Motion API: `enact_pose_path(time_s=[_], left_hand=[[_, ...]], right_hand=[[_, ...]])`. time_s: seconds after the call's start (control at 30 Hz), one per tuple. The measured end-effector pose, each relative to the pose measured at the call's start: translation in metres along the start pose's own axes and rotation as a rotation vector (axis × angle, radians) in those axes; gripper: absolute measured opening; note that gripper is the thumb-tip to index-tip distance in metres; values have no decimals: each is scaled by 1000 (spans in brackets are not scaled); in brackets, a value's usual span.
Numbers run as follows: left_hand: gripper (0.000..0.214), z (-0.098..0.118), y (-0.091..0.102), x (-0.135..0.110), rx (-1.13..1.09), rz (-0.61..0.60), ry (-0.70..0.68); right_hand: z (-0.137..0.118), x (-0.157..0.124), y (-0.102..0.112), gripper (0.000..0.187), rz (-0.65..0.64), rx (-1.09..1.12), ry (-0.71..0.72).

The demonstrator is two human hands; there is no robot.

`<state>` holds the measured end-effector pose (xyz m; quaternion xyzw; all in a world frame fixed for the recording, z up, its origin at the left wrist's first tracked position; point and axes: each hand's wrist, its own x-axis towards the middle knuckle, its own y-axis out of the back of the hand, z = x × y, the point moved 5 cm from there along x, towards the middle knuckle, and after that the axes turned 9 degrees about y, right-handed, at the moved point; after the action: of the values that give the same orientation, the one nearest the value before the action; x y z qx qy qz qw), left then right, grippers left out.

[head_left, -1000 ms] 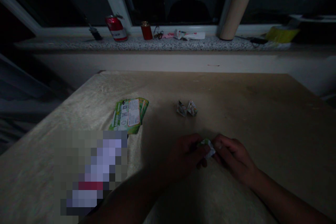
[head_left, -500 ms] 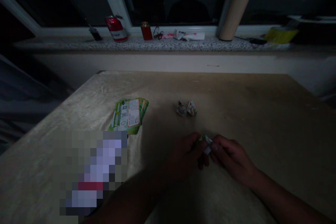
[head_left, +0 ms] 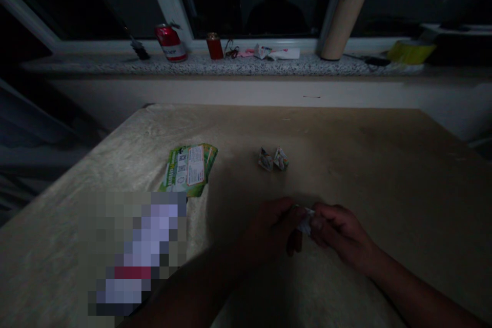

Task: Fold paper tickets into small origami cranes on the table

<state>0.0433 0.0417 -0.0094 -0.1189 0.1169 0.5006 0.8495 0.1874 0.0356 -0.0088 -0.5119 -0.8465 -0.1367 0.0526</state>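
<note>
My left hand [head_left: 274, 228] and my right hand [head_left: 340, 236] meet low over the table, fingertips pinched together on a small folded piece of printed paper [head_left: 305, 220]. Only a white and green corner of it shows between the fingers. Two small folded paper pieces [head_left: 273, 159] lie side by side on the table just beyond my hands. A flat green and white printed sheet [head_left: 189, 169] lies to the left.
The table has a pale cloth [head_left: 346, 154]. A blurred-out object [head_left: 138, 251] lies at the near left. The window sill behind holds a red can [head_left: 171, 42], a small red container [head_left: 214, 45], wrappers [head_left: 277, 52], a cardboard tube [head_left: 344, 10] and a yellow thing [head_left: 409, 51].
My fingers have closed further round the small paper piece, so less of it shows now. The hands stayed in the same spot.
</note>
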Motion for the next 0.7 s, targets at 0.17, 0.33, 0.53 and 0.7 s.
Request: enact_pose_path(time_s=[0.17, 0.33, 0.53, 0.7], left_hand=[[43, 3, 0, 1, -27, -57, -8], [47, -1, 4, 3, -13, -92, 48], [38, 5, 7, 2, -48, -78, -26], [39, 1, 1, 3, -145, -140, 23]], right_hand=[[2, 0, -1, 53, -25, 53, -54], [12, -3, -1, 53, -70, 166, -179], [8, 1, 5, 52, 101, 113, -155], [10, -1, 3, 42, 169, 115, -181]])
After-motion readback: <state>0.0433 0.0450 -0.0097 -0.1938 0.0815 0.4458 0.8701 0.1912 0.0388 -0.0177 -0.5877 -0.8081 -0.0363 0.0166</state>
